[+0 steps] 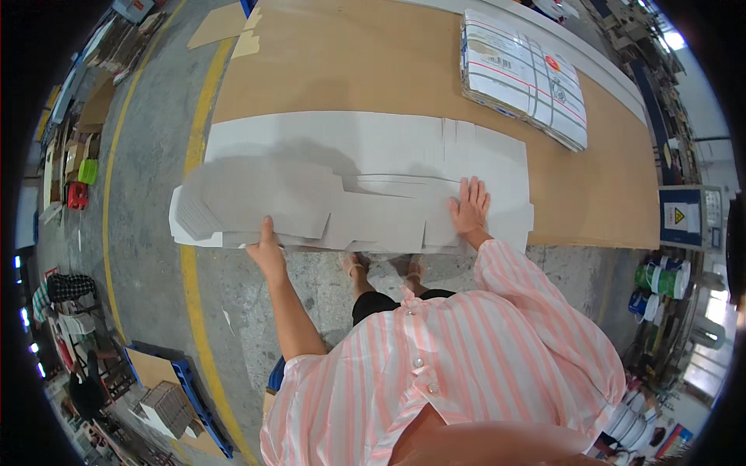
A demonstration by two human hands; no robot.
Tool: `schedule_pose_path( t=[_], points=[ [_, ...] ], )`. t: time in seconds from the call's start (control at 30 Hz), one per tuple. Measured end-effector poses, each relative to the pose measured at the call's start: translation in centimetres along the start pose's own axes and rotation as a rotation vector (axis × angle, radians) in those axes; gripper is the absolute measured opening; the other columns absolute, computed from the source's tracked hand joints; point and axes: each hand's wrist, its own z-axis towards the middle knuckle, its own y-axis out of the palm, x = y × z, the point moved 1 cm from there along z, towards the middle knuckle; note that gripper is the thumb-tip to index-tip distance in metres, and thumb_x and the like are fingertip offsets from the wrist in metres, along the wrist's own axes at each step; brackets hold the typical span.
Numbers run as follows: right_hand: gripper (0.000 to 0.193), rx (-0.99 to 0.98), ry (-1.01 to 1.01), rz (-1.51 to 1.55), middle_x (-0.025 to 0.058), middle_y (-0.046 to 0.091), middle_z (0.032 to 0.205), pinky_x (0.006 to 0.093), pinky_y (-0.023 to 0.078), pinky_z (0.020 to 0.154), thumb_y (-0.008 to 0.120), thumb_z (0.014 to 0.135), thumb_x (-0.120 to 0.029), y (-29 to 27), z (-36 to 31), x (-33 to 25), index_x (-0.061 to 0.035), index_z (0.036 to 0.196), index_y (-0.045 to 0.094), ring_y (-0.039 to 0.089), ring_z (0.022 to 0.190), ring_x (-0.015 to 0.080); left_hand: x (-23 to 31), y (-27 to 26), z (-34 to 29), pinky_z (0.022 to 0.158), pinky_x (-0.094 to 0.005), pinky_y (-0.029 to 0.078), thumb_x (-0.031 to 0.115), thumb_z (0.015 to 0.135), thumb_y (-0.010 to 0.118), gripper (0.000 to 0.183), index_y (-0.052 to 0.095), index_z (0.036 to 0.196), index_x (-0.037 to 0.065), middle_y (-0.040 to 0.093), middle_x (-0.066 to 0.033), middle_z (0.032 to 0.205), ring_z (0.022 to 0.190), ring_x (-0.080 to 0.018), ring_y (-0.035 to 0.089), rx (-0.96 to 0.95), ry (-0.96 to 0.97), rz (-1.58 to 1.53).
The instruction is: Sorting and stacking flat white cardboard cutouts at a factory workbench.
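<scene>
A fanned stack of grey-white flat cardboard blanks (264,198) lies in front of me, its near edge along the table's front. At this edge my left hand (267,252) has its thumb on top, with the fingers curled under and partly hidden. My right hand (469,208) rests flat, fingers stretched out, on the right part of the blanks. Beneath the stack is a larger white cardboard sheet (311,132), spread over the brown table covering.
Brown cardboard (350,62) covers the table. At the far right sits a strapped bundle (524,78) in printed white wrapping. A blue pallet (183,388) with cardboard stands on the floor at the lower left. Yellow lines (194,233) run along the floor left of the table.
</scene>
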Motion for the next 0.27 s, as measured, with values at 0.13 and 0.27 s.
schedule_pose_path(
  t=[0.13, 0.27],
  points=[
    [0.066, -0.018, 0.046, -0.015, 0.0172, 0.015, 0.142, 0.0516, 0.004, 0.104, 0.042, 0.084, -0.040, -0.1, 0.0, 2.3, -0.0074, 0.136, 0.021, 0.008, 0.131, 0.0352, 6.3, 7.8, -5.3, 0.066, -0.0345, 0.047, 0.005, 0.073, 0.063, 0.036, 0.054, 0.108, -0.002, 0.061, -0.0139, 0.092, 0.075, -0.0249, 0.059, -0.308, 0.520, 0.630],
    [0.066, -0.006, -0.023, -0.021, 0.0163, 0.014, 0.142, 0.0539, 0.005, 0.103, 0.041, 0.084, -0.044, -0.4, -0.2, 2.5, -0.0091, 0.137, 0.020, 0.007, 0.131, 0.0359, 8.5, 17.1, -15.1, 0.060, -0.0374, 0.048, 0.005, 0.067, 0.051, 0.048, 0.046, 0.112, -0.011, 0.057, -0.0253, 0.094, 0.071, -0.0312, 0.058, -0.809, 0.971, 0.880]
  ],
)
